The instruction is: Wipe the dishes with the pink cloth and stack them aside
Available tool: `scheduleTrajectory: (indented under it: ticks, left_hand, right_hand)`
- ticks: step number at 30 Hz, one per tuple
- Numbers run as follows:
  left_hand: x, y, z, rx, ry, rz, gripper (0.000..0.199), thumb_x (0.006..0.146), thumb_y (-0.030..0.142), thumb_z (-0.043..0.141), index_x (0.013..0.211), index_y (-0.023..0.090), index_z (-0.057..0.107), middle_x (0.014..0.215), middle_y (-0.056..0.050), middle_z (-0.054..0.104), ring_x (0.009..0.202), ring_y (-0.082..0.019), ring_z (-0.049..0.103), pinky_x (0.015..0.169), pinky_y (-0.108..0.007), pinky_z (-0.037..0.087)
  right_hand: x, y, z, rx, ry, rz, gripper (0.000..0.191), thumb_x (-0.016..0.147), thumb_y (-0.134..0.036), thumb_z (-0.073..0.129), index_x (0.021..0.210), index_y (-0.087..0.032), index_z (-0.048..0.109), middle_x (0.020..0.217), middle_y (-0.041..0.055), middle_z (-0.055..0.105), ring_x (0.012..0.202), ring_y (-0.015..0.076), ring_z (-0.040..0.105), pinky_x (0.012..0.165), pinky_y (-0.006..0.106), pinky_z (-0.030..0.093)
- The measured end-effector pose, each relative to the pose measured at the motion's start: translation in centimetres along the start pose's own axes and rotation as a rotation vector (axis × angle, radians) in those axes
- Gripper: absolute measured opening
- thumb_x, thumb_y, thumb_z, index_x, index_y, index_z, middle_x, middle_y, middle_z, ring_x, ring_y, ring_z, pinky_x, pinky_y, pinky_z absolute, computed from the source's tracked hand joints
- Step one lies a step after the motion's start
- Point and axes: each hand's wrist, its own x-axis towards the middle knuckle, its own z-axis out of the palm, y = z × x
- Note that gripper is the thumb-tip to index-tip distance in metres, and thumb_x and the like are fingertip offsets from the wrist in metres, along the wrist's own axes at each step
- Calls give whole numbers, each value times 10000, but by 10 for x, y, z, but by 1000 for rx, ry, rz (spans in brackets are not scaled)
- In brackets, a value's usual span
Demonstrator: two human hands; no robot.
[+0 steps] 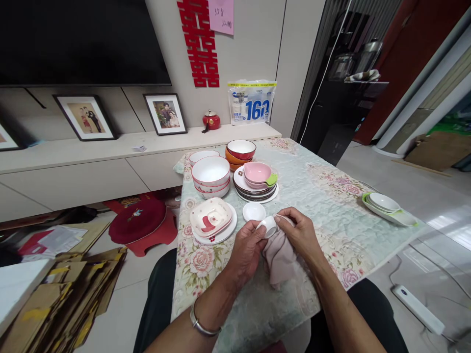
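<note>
A small white dish (268, 226) is held up over the near part of the table, tilted on its side. My left hand (247, 250) is closed round its left edge. My right hand (300, 233) is closed on a pale pink cloth (278, 257) and presses it at the dish's right edge; the cloth hangs down between my hands. Just beyond the dish, a small white bowl (253, 212) sits on the table. To the left, patterned dishes (211, 217) rest on a white plate (231, 229).
Stacked white bowls (211, 172), orange and red bowls (241, 149), and plates topped by a pink bowl (258, 172) stand farther back on the flowered table (316, 181). Green-edged dishes (384, 202) lie at the right. A red stool (138, 220) is beside the table.
</note>
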Motion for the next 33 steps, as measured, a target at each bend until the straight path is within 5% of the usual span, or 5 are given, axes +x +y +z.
scheduleTrajectory:
  ticks: [6, 13, 20, 26, 33]
  left_hand:
    - [-1, 3, 0, -61, 16, 8, 254, 666, 268, 848, 774, 146, 652, 834, -20, 678, 786, -139, 622, 727, -263, 516]
    - [0, 6, -2, -161, 27, -57, 255, 668, 200, 843, 842, 140, 666, 931, -46, 708, 865, -167, 647, 775, -311, 552]
    - [-1, 8, 0, -146, 22, -60, 279, 684, 255, 841, 881, 157, 669, 948, -46, 712, 822, -176, 655, 697, -311, 569]
    - [-2, 3, 4, -107, -28, -78, 348, 737, 360, 798, 978, 149, 663, 990, -90, 735, 867, -233, 698, 801, -361, 545]
    - [-1, 5, 2, -148, 6, -131, 389, 766, 356, 765, 1077, 159, 638, 962, -72, 705, 790, -176, 665, 754, -318, 532]
  right_hand:
    - [-4, -8, 3, -64, -169, -185, 105, 830, -307, 676, 809, -207, 700, 798, 20, 650, 783, 185, 608, 732, 291, 439]
    - [6, 11, -8, 85, -19, 78, 203, 785, -390, 714, 804, -189, 692, 809, 32, 685, 801, 204, 602, 759, 311, 444]
    - [0, 0, -11, 469, -241, 298, 295, 738, -415, 777, 902, -180, 709, 836, 19, 694, 757, 172, 607, 707, 278, 468]
    - [-2, -12, -14, 326, -140, 173, 236, 739, -384, 770, 839, -179, 713, 799, 12, 687, 748, 175, 602, 720, 290, 474]
    - [-3, -20, -18, 246, -372, 27, 234, 851, -394, 668, 939, -206, 776, 945, 54, 718, 929, 228, 645, 869, 350, 485]
